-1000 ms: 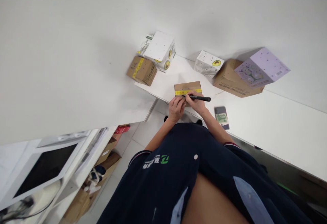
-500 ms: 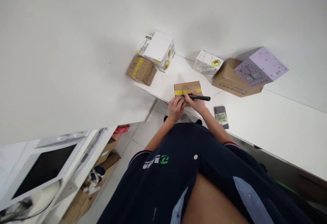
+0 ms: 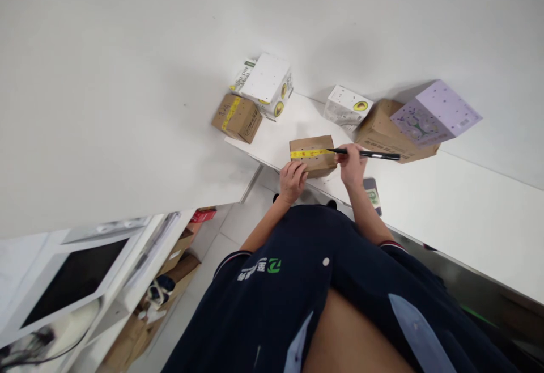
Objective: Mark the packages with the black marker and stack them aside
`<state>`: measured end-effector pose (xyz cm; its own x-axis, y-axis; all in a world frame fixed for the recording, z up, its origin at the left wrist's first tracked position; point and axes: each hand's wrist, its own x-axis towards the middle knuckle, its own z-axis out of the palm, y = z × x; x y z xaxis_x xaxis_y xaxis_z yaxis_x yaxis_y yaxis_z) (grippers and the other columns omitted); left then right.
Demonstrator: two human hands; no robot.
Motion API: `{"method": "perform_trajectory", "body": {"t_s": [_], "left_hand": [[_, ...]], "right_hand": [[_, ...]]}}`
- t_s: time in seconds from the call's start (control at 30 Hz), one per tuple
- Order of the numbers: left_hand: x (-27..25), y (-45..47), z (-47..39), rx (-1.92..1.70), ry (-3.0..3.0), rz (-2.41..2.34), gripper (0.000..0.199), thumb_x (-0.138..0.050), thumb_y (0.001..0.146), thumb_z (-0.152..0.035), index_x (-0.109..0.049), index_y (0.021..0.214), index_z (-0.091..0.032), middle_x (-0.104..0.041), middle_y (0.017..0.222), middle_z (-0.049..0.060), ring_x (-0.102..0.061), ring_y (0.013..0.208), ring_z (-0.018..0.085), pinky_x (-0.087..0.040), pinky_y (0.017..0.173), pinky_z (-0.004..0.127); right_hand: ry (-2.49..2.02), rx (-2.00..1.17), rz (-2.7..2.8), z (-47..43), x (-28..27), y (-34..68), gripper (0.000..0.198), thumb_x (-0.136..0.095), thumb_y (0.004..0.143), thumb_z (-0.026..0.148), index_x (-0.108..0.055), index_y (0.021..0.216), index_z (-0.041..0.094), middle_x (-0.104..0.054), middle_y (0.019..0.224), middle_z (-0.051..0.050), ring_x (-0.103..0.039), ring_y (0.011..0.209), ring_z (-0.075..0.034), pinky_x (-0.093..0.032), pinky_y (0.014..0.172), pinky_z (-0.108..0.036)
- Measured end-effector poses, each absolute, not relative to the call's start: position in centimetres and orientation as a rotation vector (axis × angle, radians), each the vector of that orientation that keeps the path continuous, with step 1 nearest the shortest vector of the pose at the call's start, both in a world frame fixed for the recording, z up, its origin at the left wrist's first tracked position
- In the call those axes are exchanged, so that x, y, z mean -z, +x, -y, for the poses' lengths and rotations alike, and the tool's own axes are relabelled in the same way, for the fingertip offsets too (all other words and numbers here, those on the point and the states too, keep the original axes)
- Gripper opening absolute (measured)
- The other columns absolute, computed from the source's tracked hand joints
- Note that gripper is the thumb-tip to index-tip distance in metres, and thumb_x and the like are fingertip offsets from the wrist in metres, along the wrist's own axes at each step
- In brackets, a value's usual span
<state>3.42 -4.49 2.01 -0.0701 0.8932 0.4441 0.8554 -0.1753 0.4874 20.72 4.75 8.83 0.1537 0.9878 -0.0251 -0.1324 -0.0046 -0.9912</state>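
A small brown cardboard box (image 3: pixel 317 162) with a strip of yellow tape lies at the front edge of the white table. Curled fingers of my left hand (image 3: pixel 292 181) grip its near left corner. My right hand (image 3: pixel 352 164) is closed around a black marker pen (image 3: pixel 380 156), just off the box's right side. The pen lies nearly level, its dark tip pointing left over the right end of the tape. Some dark marks show on the box top; I cannot read them.
Behind left stand another taped cardboard box (image 3: pixel 235 119) and white avocado-printed boxes (image 3: pixel 267 81). A smaller avocado box (image 3: pixel 345 105), a larger brown box (image 3: pixel 380 126) and a purple box (image 3: pixel 444 109) line the back right. A dark phone-like item (image 3: pixel 374 194) lies beside my right forearm.
My right hand has moved right with the marker pen, away from the middle of the box, uncovering more of its top. My left hand stays at the corner.
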Motion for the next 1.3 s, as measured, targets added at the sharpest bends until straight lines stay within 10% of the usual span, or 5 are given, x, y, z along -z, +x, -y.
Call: {"method": "perform_trajectory", "body": {"t_s": [0.3, 0.53, 0.93, 1.3], "left_hand": [[-1.8, 3.7, 4.3, -1.139, 2.169, -2.021, 0.037, -0.044, 0.100, -0.041, -0.072, 0.111, -0.020, -0.071, 0.113, 0.013, -0.065, 0.114, 0.024, -0.052, 0.106, 0.045], [-2.4, 3.5, 4.4, -1.105, 2.171, -1.978, 0.035, -0.046, 0.100, -0.040, -0.071, 0.112, -0.019, -0.070, 0.114, 0.014, -0.064, 0.115, 0.025, -0.051, 0.107, 0.045], [-1.9, 3.5, 4.5, -1.161, 2.175, -1.985, 0.033, -0.048, 0.100, -0.039, -0.070, 0.114, -0.019, -0.070, 0.112, 0.014, -0.064, 0.114, 0.024, -0.051, 0.106, 0.045], [-1.4, 3.5, 4.4, -1.192, 2.101, -1.942, 0.034, -0.048, 0.099, -0.041, -0.070, 0.115, -0.021, -0.069, 0.114, 0.014, -0.062, 0.117, 0.025, -0.049, 0.108, 0.046]], "right_hand": [[-2.138, -1.179, 1.553, -5.6, -1.5, 28.5, 0.025, -0.065, 0.081, 0.039, -0.059, 0.066, 0.019, -0.059, 0.051, -0.002, -0.059, 0.054, -0.017, -0.044, 0.054, -0.027], [-2.413, -1.007, 2.045, -4.8, 3.0, 26.8, 0.028, -0.066, 0.089, 0.035, -0.068, 0.100, 0.010, -0.074, 0.102, -0.021, -0.069, 0.098, -0.027, -0.046, 0.075, -0.029], [-2.712, -0.628, 1.707, 1.8, 2.2, 33.5, 0.089, -0.072, 0.080, 0.054, -0.035, 0.149, 0.011, -0.043, 0.149, -0.027, -0.045, 0.133, -0.043, -0.042, 0.103, -0.054], [-2.671, -0.883, 1.426, 4.1, 2.2, 36.5, 0.070, -0.078, 0.065, 0.048, -0.056, 0.120, 0.011, -0.050, 0.135, -0.027, -0.045, 0.130, -0.044, -0.044, 0.102, -0.057]]}}
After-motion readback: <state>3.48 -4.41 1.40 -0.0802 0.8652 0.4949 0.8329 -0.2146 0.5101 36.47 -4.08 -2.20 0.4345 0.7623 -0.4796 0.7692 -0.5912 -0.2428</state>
